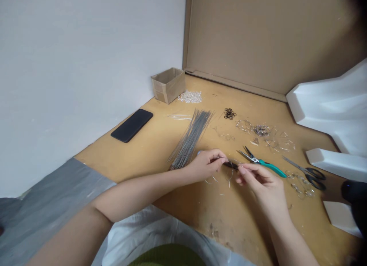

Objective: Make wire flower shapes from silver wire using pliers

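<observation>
while i watch through the head view, my left hand [211, 163] is narrow, thumb and forefinger pinched on a thin wire [229, 177] over the near part of the desk [160, 143]. my right hand [262, 180] is narrow too, thumb and forefinger closed on the wire from the other side, remaining fingers loosely curled. so the wire sits between both hands, with thin curved strands below; can't tell if it's all one piece. dark object [230, 165] between the hands, partly hidden, can't tell what it is or whether i touch it.

just past my left hand: bundle of grey wires [190, 138], lying slantwise, near end partly behind the arm. near my right hand: pliers [272, 167] with teal handles, jaws spread. farther right, scissors [314, 178] with black handles, just beside a cluster of metal loops [301, 187].

beyond the pliers, tangle of wire bits [261, 130], then a small heap of black rings [229, 113]. far side, open cardboard box [163, 93] with a pile of small clear pieces [190, 96] next to it. black phone [132, 125] lies flat near the wall [86, 67] on the left. cardboard panel [243, 40] stands at the back, white foam [318, 101] along the right.
</observation>
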### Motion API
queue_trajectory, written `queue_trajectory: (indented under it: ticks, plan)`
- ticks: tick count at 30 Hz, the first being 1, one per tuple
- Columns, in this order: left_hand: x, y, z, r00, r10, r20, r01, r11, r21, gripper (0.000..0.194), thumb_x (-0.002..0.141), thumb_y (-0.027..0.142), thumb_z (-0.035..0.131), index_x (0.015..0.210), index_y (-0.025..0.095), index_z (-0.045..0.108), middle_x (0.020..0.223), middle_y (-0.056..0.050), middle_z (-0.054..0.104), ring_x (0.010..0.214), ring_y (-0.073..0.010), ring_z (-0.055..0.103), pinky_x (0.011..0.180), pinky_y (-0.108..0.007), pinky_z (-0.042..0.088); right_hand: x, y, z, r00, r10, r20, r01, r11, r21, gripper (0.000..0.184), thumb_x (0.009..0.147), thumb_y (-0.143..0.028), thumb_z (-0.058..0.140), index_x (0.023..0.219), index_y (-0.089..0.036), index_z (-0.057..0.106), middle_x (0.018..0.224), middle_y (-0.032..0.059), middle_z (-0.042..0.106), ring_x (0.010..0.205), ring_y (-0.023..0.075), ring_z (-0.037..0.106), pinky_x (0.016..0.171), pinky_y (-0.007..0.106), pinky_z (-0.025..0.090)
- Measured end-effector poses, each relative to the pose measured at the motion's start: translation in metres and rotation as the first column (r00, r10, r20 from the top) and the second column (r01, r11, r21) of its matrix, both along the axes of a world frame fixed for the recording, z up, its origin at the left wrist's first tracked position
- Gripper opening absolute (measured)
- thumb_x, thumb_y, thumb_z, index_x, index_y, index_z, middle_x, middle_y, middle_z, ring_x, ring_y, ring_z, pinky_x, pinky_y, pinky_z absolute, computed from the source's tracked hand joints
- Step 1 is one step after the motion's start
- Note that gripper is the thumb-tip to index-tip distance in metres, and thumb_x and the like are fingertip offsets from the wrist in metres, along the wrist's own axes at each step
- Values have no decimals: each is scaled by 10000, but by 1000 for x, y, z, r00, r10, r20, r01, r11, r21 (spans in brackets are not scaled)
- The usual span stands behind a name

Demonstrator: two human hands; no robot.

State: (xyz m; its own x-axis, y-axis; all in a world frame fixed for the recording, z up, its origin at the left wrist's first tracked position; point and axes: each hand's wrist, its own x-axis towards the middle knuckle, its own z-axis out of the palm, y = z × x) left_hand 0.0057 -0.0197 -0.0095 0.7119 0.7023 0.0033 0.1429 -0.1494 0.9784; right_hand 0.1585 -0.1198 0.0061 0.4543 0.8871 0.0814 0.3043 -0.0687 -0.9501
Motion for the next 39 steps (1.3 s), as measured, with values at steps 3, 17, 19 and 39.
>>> queue_trajectory:
  ticks: [3, 17, 19, 39]
  plan:
    - [0, 1, 0, 1000, -4, 3, 4, 999, -40, 211, 837, 341, 462, 820, 148, 546, 567, 49, 490, 495, -54, 421, 493, -176, 328, 1, 0, 2, 1000, 21, 5, -21, 1000, -14, 198, 695, -366, 698, 762, -181, 689, 606, 33, 665, 524, 147, 614, 526, 263, 523]
    - [2, 5, -5, 976, -82, 204, 133, 960, -247, 313, 857, 464, 425, 868, 153, 453, 753, -21, 650, 381, -28, 389, 421, -183, 333, 8, 2, 3, 984, 144, -101, -148, 988, -35, 243, 728, -411, 663, 767, -172, 679, 610, 40, 656, 576, 151, 612, 585, 278, 512]
    - [2, 5, -3, 976, -98, 196, 146, 956, -253, 317, 858, 470, 422, 856, 154, 438, 817, -52, 675, 370, -23, 393, 424, -185, 338, 9, 2, 1, 982, 150, -113, -153, 988, -22, 231, 732, -403, 664, 775, -177, 678, 601, 33, 654, 577, 147, 610, 587, 271, 511]
    - [1, 2, 1, 955, -99, 279, 197, 916, -349, 392, 805, 533, 502, 840, 148, 437, 948, -91, 645, 708, -123, 634, 608, -243, 482, 6, 2, 6, 984, 132, -121, -136, 990, -26, 230, 708, -407, 683, 745, -180, 676, 599, 31, 661, 572, 146, 610, 584, 267, 508]
